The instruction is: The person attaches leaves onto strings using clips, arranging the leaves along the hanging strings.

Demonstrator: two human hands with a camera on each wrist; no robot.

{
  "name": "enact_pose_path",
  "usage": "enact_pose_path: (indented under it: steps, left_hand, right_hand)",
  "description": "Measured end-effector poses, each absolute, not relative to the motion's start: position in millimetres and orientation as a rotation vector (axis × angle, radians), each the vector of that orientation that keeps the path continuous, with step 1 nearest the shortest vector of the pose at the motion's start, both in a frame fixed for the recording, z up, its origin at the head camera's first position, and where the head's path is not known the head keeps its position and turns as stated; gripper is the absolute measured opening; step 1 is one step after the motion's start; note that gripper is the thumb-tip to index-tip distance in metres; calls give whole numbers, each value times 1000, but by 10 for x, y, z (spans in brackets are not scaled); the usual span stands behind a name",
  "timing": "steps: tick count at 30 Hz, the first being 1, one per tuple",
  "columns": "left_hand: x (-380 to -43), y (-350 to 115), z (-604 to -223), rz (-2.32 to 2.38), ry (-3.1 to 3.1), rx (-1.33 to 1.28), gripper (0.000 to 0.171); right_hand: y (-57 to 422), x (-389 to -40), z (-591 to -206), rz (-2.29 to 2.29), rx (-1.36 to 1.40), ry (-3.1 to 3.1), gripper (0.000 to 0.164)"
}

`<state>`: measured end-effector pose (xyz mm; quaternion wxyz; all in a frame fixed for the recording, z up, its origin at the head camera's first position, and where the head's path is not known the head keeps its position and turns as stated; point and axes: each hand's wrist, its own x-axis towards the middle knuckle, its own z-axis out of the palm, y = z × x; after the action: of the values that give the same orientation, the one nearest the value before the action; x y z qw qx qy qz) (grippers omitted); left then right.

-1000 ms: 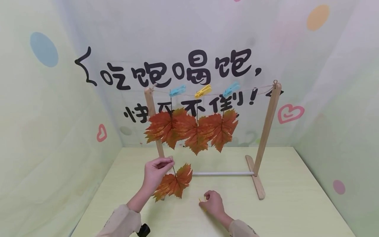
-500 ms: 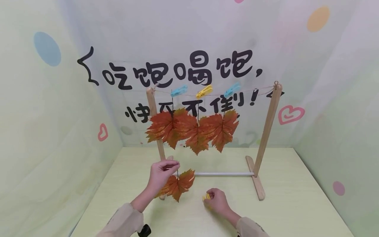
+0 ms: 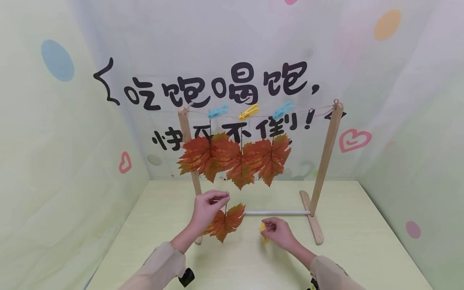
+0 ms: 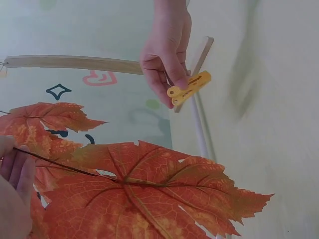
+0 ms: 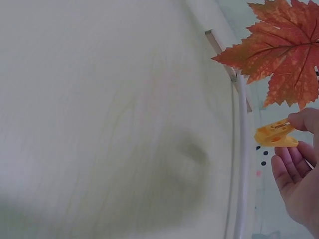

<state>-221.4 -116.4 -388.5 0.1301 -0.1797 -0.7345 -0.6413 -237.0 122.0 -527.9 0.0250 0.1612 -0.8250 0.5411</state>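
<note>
My left hand (image 3: 207, 207) pinches the thin dark stem of an orange-red artificial maple leaf (image 3: 225, 222), which hangs below the fingers. In the left wrist view this leaf (image 4: 144, 186) fills the lower part. My right hand (image 3: 280, 233) holds a yellow clothespin (image 5: 275, 133) between thumb and fingers, low over the table and right of the leaf. Above both hands, three similar leaves (image 3: 241, 163) hang by their stems from a string, clipped by a blue clothespin (image 3: 218, 111), a yellow clothespin (image 3: 249, 112) and another blue clothespin (image 3: 283, 109).
The string runs between a left wooden post (image 3: 185, 125) and a right wooden post (image 3: 328, 157). A white rod (image 3: 277, 212) joins the posts low down, near the wooden foot (image 3: 311, 217). The stand is on a pale table (image 3: 348, 249), before a printed cloth backdrop (image 3: 203, 40).
My left hand has moved right with the leaf. My right hand has lifted the yellow clothespin up and to the right, away from the table. The hanging leaves stay as they were.
</note>
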Motion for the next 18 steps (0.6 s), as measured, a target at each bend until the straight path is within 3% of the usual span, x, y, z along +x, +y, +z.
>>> enact_pose_path:
  steps: [6,18]
  left_hand:
    - [-2243,-1006,-3817,-1906,-2126,-534,14]
    - [-2335,-654,-3708,-1961,-2062,-629,15]
  right_hand:
    - [1361,-2297,-4821,1741,548,-2536,27]
    - [1875,-2509,-4397,1654,640,-2482,29]
